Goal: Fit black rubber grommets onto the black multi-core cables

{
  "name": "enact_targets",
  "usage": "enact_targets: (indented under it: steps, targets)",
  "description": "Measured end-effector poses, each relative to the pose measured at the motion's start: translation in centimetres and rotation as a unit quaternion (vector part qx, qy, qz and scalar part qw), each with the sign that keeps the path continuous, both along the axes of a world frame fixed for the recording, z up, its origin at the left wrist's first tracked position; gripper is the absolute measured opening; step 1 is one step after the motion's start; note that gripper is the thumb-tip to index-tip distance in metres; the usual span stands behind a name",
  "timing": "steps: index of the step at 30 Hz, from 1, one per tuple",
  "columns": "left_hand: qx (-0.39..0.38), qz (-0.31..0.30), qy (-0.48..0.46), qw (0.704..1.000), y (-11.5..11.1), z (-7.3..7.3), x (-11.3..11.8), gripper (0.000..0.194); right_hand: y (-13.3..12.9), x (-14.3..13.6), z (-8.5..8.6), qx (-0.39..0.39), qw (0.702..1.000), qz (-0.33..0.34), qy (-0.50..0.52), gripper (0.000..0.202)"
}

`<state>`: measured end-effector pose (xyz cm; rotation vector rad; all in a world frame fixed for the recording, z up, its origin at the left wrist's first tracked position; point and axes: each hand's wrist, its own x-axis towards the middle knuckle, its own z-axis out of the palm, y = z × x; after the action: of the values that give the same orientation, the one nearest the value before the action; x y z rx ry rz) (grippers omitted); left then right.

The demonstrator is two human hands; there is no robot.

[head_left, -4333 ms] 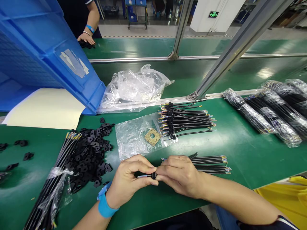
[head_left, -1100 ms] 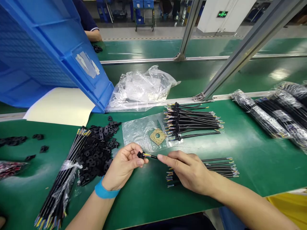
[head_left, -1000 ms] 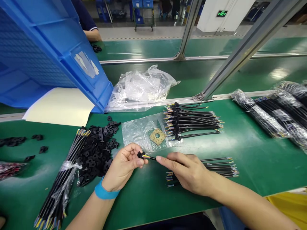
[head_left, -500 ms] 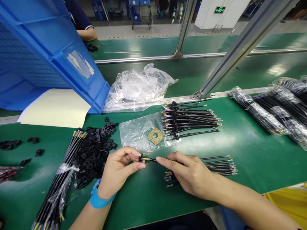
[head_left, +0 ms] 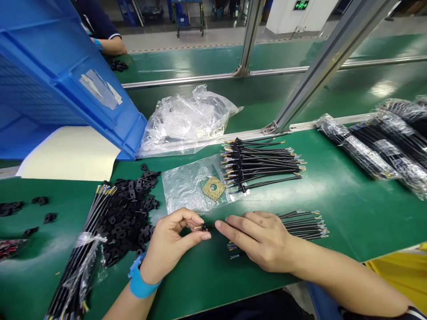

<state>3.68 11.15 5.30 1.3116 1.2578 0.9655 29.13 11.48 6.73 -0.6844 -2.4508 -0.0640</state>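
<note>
Black against green, a small piece sits between the thumb and forefinger of our left hand, pinched at the fingertips over the green table. Light-coloured wire ends poke from it on the palm side. Our left forearm slants up from the bottom edge, a blue wristband around the wrist, the thumb and forefinger forming a loop. Our right forearm stretches from the lower right; the right hand is palm down, its fingers extended and close together, pointing left, the index tip just beside the piece. A short dark length shows between the two hands' fingertips, but we cannot tell whether our right fingers grip it. Loose black cables lie under and beyond that hand. Left of our left hand is a heap of black parts; ahead lies a clear plastic bag.
</note>
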Motion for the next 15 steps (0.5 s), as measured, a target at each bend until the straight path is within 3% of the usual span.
enact_targets:
  steps: [4,8,15]
  targets:
    - [-0.067,-0.048,-0.036,0.996,-0.2,0.34,0.12,0.018,0.08,-0.06,-0.09,0.045,0.999,-0.017,0.025,0.031]
    - [-0.007,-0.011,0.006,1.0,-0.64,0.44,0.31,0.013,-0.06,-0.22,0.15,0.082,0.996,-0.011,0.037,0.024]
    - [0.122,-0.018,0.055,0.991,-0.95,0.65,1.04,0.01,-0.27,-1.01,-0.3,-0.086,0.991,-0.02,0.101,0.014]
